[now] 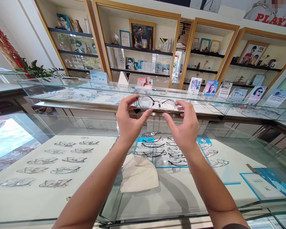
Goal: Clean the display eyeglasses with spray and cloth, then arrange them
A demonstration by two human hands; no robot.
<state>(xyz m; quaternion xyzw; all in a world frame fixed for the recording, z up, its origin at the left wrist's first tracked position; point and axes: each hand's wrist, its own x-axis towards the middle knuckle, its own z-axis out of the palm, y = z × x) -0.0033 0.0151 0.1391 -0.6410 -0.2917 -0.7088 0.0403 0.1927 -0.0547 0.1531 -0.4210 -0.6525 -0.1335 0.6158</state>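
Black thin-rimmed round eyeglasses [160, 104], pinched by left hand [130, 116] and right hand [184, 124] above a cream fabric cloth [140, 175], could bend if twisted.

Eyewear shop — displayed eyeglasses [74, 159] inside glass case [91, 178] — advertising cards [211, 88] behind.

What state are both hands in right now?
Left hand: holding one side of the round eyeglasses.
Right hand: holding their other side.

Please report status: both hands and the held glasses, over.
Left hand, right hand: holding opposite sides of the glasses. Held above the glass counter. Cream cloth below, not in the way.
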